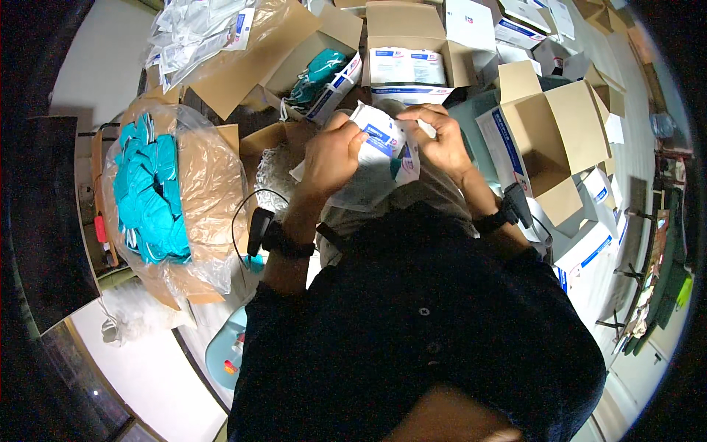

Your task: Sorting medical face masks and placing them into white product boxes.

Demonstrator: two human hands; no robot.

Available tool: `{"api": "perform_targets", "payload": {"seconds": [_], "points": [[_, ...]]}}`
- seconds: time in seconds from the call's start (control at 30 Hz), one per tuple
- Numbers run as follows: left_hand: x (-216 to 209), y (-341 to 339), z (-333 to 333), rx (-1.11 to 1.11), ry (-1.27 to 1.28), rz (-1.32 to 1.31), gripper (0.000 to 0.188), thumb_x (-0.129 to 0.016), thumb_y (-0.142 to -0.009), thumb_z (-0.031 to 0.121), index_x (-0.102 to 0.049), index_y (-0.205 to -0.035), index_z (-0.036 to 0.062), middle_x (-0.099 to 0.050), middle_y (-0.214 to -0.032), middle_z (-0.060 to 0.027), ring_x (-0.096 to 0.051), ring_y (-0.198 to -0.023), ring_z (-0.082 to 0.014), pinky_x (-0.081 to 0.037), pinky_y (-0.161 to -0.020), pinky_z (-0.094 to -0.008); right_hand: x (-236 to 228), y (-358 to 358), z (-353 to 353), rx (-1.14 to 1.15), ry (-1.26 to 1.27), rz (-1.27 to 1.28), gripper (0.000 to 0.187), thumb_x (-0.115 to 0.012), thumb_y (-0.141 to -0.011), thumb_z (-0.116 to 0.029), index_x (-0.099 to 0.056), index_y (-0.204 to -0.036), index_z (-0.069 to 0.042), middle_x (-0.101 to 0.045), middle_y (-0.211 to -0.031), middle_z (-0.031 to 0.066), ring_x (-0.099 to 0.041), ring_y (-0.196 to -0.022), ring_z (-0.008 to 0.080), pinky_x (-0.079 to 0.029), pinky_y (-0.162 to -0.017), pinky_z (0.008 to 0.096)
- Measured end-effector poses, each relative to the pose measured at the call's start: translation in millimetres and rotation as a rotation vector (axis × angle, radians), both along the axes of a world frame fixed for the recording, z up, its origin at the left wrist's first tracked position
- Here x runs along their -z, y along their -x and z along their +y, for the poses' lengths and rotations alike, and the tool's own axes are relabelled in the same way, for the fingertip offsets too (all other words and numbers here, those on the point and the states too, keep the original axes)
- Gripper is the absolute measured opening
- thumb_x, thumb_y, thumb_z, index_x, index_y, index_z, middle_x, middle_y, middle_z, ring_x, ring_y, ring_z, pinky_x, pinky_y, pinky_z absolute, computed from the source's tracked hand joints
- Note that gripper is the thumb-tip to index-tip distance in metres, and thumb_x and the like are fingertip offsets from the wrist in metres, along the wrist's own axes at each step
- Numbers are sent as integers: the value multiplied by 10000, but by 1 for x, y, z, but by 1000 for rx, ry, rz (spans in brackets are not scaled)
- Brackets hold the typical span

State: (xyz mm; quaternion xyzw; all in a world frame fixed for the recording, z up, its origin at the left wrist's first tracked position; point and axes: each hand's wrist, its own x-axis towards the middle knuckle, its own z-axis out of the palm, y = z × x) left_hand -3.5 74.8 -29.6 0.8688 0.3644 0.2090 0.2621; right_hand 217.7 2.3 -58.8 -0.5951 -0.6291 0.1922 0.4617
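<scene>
pale floor (pixel 632 147) at R, dk panel (pixel 55 214) far L, brightly lit white surface (pixel 151 361) btm L

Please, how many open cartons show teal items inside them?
2: the plastic-lined carton at the left, and the white-and-blue carton just beyond the left hand. Others may be hidden.

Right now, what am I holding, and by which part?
A white-and-blue packet: left hand grips its left edge, right hand its upper right side.
</scene>
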Motion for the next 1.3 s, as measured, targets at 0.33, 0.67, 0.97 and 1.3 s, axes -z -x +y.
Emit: {"api": "perform_targets", "payload": {"seconds": [0.33, 0.67, 0.97, 1.3], "points": [[16, -8, -17, 82, 41, 37, 210, -592, -914, 288, -609, -909, 78, -584, -934, -139, -609, -830, -375, -488, -689, -458, 22, 28, 3, 47, 118, 387, 238, -813, -707, -98, -668, -887, -38, -621, -800, 43, -559, -736, 152, -461, -710, 299], [11, -6, -20, -124, 219, -68, 217, -629, -863, 273, -596, -982, 95, -608, -954, -166, -608, -892, -399, -480, -750, -466, 21, 26, -6, 11, 233, 400, 194, -775, -761, -19, -636, -895, -32, -633, -818, 5, -548, -759, 81, -447, -727, 242], [25, -4, -9, 88, 177, -25, 238, -662, -879, 320, -689, -942, 91, -611, -895, -151, -618, -814, -332, -495, -727, -384, 13, 43, -7, -115, 339, 838, 76, -723, -839, -109, -698, -831, -38, -657, -744, -15, -525, -678, 47, -429, -651, 226], [19, -16, -59, 89, -68, -159, 100, -634, -767, 48, -666, -857, 78, -605, -774, -106, -624, -695, -300, -500, -598, -374, 74, 35, 17, 350, 463, 483, 125, -731, -776, -103, -697, -740, 12, -651, -656, 40, -550, -580, 109, -455, -544, 279]]}}
